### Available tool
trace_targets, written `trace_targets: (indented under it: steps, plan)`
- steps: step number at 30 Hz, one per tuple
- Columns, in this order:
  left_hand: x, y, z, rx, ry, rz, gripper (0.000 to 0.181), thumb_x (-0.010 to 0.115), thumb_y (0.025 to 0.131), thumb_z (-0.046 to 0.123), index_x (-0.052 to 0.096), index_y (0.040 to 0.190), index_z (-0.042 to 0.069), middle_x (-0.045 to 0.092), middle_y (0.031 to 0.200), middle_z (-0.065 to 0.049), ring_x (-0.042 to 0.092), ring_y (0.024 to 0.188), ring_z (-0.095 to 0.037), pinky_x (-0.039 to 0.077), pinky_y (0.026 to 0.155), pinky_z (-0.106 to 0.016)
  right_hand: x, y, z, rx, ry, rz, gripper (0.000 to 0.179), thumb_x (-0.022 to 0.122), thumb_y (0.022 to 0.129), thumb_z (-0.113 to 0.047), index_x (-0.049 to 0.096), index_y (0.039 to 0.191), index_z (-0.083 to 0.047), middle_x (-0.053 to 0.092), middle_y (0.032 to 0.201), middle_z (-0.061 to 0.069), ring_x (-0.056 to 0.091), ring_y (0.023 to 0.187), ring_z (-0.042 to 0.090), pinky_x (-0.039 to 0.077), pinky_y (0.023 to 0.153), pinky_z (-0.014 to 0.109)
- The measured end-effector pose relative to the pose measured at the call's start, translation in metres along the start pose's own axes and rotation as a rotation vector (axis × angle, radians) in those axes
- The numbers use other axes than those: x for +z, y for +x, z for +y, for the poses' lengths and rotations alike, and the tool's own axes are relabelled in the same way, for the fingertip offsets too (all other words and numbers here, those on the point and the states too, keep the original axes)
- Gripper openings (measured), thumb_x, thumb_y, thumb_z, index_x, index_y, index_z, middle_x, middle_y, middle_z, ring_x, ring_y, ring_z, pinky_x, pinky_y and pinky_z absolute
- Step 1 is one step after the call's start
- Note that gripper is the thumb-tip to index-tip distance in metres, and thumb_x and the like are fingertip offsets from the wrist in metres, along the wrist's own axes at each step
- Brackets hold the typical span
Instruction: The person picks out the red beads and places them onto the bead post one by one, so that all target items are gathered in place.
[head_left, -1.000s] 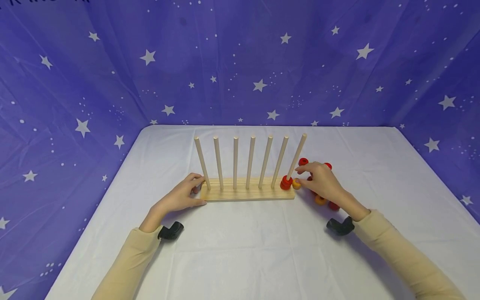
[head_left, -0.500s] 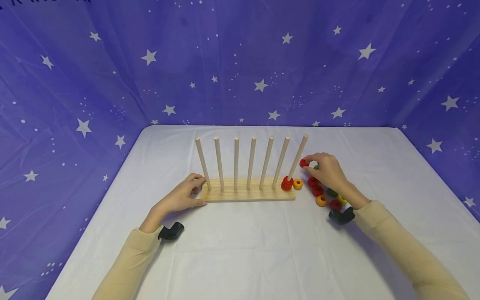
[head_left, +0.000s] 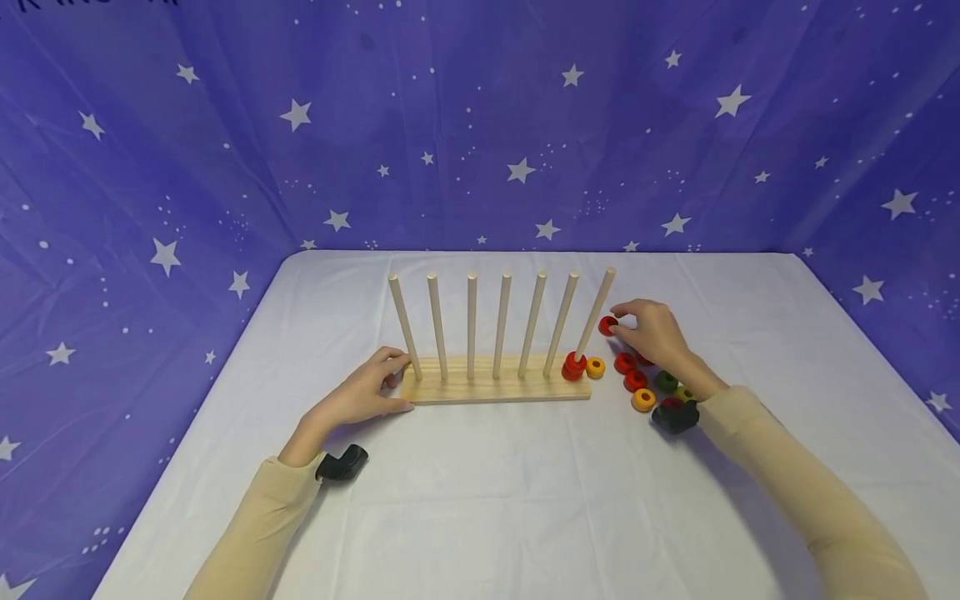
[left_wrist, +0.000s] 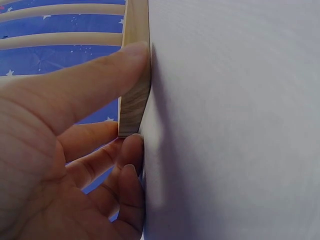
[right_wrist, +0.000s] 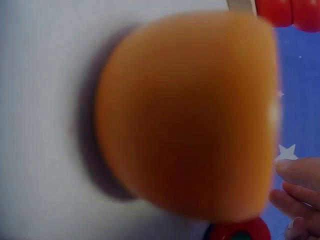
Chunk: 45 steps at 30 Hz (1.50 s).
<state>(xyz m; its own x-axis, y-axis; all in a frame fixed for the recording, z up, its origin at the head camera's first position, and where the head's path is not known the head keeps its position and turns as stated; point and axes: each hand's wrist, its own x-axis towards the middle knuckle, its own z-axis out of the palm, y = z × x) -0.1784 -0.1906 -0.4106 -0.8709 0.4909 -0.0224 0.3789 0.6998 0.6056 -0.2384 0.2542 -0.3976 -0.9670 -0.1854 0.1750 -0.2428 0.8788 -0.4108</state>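
Early going, surely: two red rings [head_left: 573, 372] on the rightmost peg [head_left: 597, 308], six pegs [head_left: 472, 325] bare, loose rings [head_left: 635, 381] on the surface [head_left: 465, 500], left hand [head_left: 363, 390] clasping the base [head_left: 487, 388], right hand [head_left: 654, 335], grip released, at another red ring [head_left: 605, 328]!

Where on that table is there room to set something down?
The table is bare in front of the rack, between the sleeves; also behind the rack, up to the starry backdrop, and left of the left hand. It's crowded just right of the rack, where loose beads lie around the right hand.
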Motion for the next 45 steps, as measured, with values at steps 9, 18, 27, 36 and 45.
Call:
trace_targets:
  steps: [9,18,27,36,45]
  plan:
    - [0.0011,-0.0001,-0.0008,0.013,0.001,-0.002,0.075,0.074,0.079,0.025,0.04,0.137,-0.007,0.045,0.127,-0.014,0.048,0.091,-0.016,0.038,0.07,-0.021,0.0044,0.0048,0.005,0.043,-0.013,-0.036,0.036,0.068,0.083,-0.012,0.064,0.115,0.003,0.064,0.115,0.024,0.055,0.111,0.041,0.039,0.1,0.056]
    - [-0.0002,0.0015,0.0005,0.021,0.0,-0.001,0.075,0.075,0.078,0.025,0.04,0.138,-0.006,0.044,0.129,-0.013,0.047,0.091,-0.016,0.038,0.07,-0.021,0.0046,0.0059,0.008,0.046,-0.007,-0.078,0.039,0.067,0.085,-0.015,0.061,0.119,0.002,0.065,0.112,0.024,0.056,0.108,0.04,0.04,0.099,0.055]
    - [0.0,0.0011,0.0009,0.011,0.004,-0.001,0.075,0.075,0.078,0.025,0.04,0.138,-0.006,0.044,0.13,-0.013,0.049,0.092,-0.017,0.038,0.071,-0.022,0.0037,0.0053,0.007,0.039,-0.012,-0.085,0.034,0.069,0.084,-0.016,0.066,0.112,0.002,0.067,0.107,0.022,0.057,0.102,0.038,0.042,0.095,0.054]
    - [-0.0001,-0.0002,0.0005,0.01,0.003,0.002,0.075,0.075,0.078,0.024,0.04,0.138,-0.006,0.044,0.129,-0.014,0.048,0.092,-0.017,0.038,0.071,-0.022,0.0021,0.0015,0.0035,0.049,-0.047,-0.095,0.034,0.069,0.083,-0.016,0.066,0.113,0.001,0.066,0.106,0.022,0.057,0.097,0.036,0.043,0.093,0.053]
    - [0.0004,-0.0002,0.0,0.007,0.006,-0.001,0.074,0.075,0.078,0.022,0.041,0.137,-0.007,0.045,0.128,-0.012,0.049,0.093,-0.017,0.04,0.074,-0.024,-0.0037,-0.0018,0.0038,0.034,-0.056,-0.083,0.034,0.069,0.082,-0.016,0.067,0.111,0.001,0.068,0.104,0.022,0.058,0.096,0.036,0.044,0.09,0.052]
